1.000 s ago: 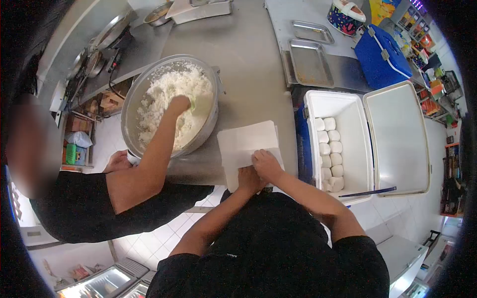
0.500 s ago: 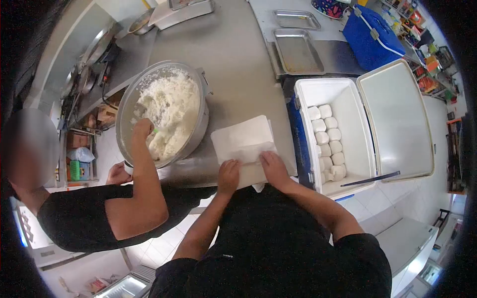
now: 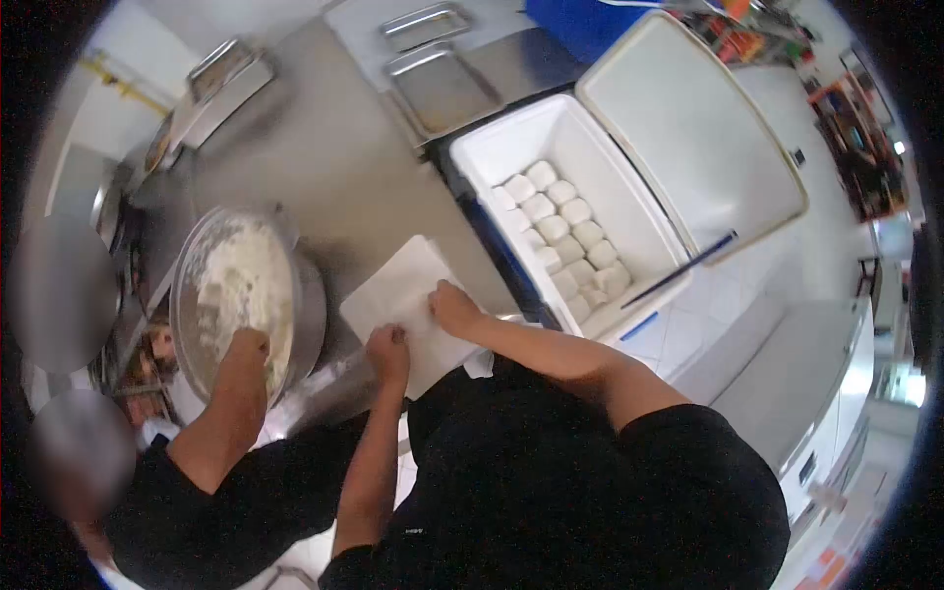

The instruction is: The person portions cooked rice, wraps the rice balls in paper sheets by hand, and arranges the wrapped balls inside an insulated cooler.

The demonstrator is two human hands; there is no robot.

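Observation:
A stack of pale paper sheets (image 3: 398, 278) lies at the front edge of the steel counter. My left hand (image 3: 387, 351) is closed at the lower left of the stack, its curled fingers gripping the paper. On the right side, my right hand (image 3: 455, 308) is closed too, pinching the paper. Between the hands the top sheet seems folded over, but blur hides what, if anything, is inside. To the left stands a large round pot (image 3: 310, 305) of white rice (image 3: 241, 285), with a co-worker's hand (image 3: 251, 342) reaching into it.
An open white cooler (image 3: 629, 221) to my right holds several white wrapped bundles (image 3: 570, 251). Its lid (image 3: 703, 138) leans back to the right. Two metal trays (image 3: 442, 88) lie beyond the counter (image 3: 324, 128). The co-worker stands close on my left.
The view has turned and shifted toward the right. My hands have curled from lying along the paper's folded edge into a closed grip. The co-worker's hand is still in the pot.

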